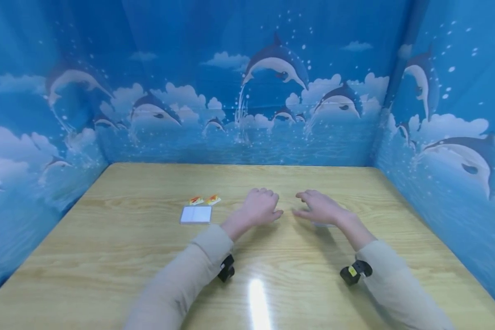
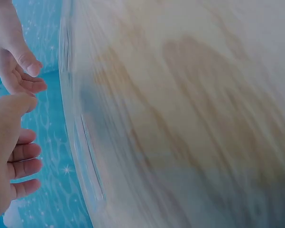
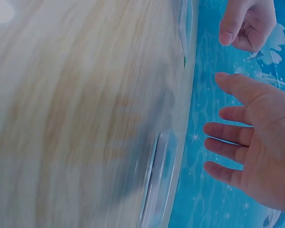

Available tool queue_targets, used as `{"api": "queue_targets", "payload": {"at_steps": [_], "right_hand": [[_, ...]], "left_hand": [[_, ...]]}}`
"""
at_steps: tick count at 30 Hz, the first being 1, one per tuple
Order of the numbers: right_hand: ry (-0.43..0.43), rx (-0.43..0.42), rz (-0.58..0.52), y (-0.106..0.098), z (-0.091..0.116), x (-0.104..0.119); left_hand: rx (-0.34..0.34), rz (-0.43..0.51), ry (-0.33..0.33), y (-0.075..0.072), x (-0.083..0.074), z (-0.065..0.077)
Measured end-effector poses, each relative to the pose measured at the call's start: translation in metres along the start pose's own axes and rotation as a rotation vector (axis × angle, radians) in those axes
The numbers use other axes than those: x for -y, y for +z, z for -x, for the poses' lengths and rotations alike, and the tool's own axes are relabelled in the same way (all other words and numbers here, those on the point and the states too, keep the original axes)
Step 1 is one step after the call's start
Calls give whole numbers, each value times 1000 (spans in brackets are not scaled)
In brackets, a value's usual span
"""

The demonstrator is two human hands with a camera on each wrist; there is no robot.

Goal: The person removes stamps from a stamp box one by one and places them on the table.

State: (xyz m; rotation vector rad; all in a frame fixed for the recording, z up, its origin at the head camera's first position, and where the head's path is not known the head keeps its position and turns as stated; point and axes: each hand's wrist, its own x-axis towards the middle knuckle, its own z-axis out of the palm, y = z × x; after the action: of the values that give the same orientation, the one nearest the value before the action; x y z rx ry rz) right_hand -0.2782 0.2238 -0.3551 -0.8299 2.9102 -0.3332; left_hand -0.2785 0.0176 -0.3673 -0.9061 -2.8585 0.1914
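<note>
Both bare hands are raised over the middle of the table, facing each other with a gap between them. My left hand [image 1: 261,206] holds nothing; its fingers are loosely bent in the left wrist view. Opposite it, my right hand [image 1: 319,207] is also empty, its fingers spread and relaxed in the right wrist view. A shallow clear plastic case [image 1: 323,225] lies on the table below the right hand, which hides most of it. Left of the left hand lies a similar flat case [image 1: 195,217], pale inside. Just behind that one are two small yellow-and-red cards [image 1: 195,200].
The wood-grain table [image 1: 107,256] meets blue dolphin-print curtains [image 1: 181,137] at its back and sides. A bright light reflection [image 1: 259,302] shows near the front. Each sleeve carries a black wrist camera [image 1: 227,268].
</note>
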Motion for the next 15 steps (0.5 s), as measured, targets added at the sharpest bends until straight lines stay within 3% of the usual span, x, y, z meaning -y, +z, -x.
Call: {"api": "queue_targets", "payload": {"at_steps": [15], "right_hand": [[41,-76,4,-9,30,-38]], "left_hand": [[-38,-11,11,-4,-31,-20]]}}
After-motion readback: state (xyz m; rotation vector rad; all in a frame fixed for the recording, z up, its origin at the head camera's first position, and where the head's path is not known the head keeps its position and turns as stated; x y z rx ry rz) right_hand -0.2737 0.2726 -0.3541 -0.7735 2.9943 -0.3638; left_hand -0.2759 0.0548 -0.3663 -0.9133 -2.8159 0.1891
